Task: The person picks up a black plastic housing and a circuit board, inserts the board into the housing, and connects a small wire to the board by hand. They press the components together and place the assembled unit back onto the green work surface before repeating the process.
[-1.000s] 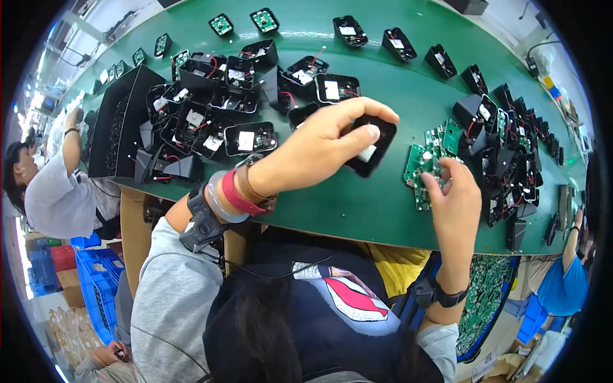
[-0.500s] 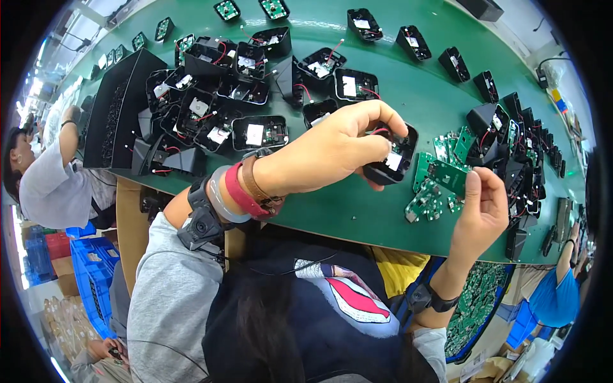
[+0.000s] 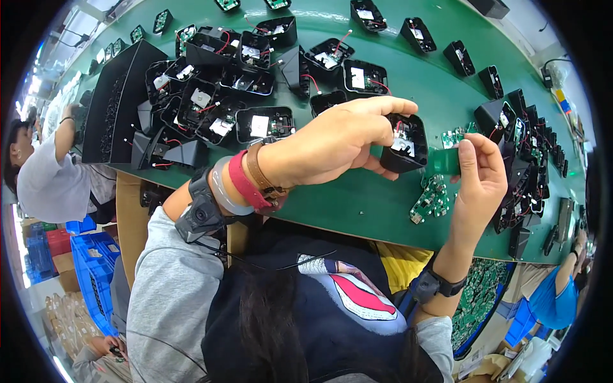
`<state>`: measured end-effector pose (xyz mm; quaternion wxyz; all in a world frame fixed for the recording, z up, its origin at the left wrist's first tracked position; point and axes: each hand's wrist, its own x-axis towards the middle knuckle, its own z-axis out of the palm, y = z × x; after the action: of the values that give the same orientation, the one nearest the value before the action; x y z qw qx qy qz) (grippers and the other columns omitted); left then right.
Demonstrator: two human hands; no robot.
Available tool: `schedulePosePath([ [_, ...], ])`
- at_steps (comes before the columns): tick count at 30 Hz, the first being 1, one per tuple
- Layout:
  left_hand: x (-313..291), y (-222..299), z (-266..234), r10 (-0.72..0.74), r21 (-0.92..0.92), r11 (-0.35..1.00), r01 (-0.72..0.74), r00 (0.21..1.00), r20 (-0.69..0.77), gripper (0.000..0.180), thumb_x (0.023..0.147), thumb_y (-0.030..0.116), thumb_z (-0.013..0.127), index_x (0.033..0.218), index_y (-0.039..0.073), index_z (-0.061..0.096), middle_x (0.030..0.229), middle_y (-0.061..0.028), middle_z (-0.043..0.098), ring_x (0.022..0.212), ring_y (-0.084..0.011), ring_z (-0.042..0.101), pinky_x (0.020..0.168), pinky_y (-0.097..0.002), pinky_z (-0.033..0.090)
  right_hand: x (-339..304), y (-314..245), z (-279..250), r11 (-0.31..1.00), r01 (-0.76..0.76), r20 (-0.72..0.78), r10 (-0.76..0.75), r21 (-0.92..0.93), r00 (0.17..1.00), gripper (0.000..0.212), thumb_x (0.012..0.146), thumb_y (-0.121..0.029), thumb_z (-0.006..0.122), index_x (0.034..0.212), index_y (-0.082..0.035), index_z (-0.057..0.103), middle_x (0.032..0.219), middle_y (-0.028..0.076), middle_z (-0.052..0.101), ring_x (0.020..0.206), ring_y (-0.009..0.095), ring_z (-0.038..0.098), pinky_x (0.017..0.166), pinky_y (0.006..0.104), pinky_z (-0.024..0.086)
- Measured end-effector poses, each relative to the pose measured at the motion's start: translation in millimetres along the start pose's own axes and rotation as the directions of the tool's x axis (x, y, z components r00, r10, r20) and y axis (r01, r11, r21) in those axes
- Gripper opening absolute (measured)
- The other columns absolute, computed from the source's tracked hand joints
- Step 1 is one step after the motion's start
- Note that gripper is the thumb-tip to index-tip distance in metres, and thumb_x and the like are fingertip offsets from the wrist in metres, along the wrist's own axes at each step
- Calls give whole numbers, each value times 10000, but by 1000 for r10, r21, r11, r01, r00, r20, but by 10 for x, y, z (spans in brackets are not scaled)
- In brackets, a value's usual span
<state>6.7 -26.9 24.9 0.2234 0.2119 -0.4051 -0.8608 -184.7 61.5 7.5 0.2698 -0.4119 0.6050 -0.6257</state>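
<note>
My left hand (image 3: 341, 137) grips a small black plastic housing (image 3: 421, 131), its open side facing up; a white part and wiring show inside. Between the thumb and fingers of my right hand (image 3: 480, 169) is a green circuit board (image 3: 445, 161), smeared by motion, just right of the housing and apart from my left hand. Loose green circuit boards (image 3: 429, 199) lie on the table beneath it, and another board (image 3: 452, 138) lies just beyond. The fingertips of my left hand on the housing's far side are partly hidden.
Many open black housings with red wires (image 3: 258, 124) crowd the green table (image 3: 345, 214) to the left, more (image 3: 527, 150) on the right. A long black bin (image 3: 118, 105) stands far left. Below the right edge sits a crate of circuit boards (image 3: 479, 300). Other people sit nearby.
My right hand has lifted the circuit board away from the loose boards, up and toward the housing. My left hand and the housing have shifted slightly right, and the housing is turned a little.
</note>
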Motion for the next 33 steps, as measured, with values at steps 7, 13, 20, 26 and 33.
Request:
schedulePosePath([
  [7,40,34,-65,-14,83,997,9,998,56,354,898,91,459,1240,4,487,1237,-98,514,971,-177,614,799,-388,548,-177,134,-86,580,495,189,-507,-646,841,167,767,32,681,925,-11,652,907,110,646,834,256,624,758,328,489],
  [13,94,-32,-105,208,342,915,-216,976,63,185,929,154,560,1022,3,611,1202,-73,553,903,-69,575,766,-209,496,-549,-124,-529,700,266,71,-295,-663,953,173,834,10,612,1006,15,633,1005,97,643,925,192,603,815,292,461],
  [20,168,-158,-66,328,477,802,-360,932,151,168,917,151,586,948,-2,649,1165,-76,589,815,-29,528,719,-182,444,-505,-198,-282,531,430,443,-112,-730,890,453,683,39,695,1120,-36,598,1119,109,594,1001,281,565,836,329,452],
  [26,146,-162,-60,350,562,743,-364,927,137,155,893,145,620,913,-1,669,1112,-90,607,817,-66,567,719,-203,454,-432,-110,-331,673,310,373,-53,-672,926,316,700,28,699,1000,-12,606,906,41,568,780,147,552,673,255,428],
  [33,154,-169,-65,467,721,494,-485,848,250,123,857,119,644,870,-1,665,996,-90,640,912,-150,595,789,-272,469,-257,-435,-104,980,-64,187,28,188,982,363,780,-71,720,1101,26,582,875,56,617,631,42,518,468,146,394],
])
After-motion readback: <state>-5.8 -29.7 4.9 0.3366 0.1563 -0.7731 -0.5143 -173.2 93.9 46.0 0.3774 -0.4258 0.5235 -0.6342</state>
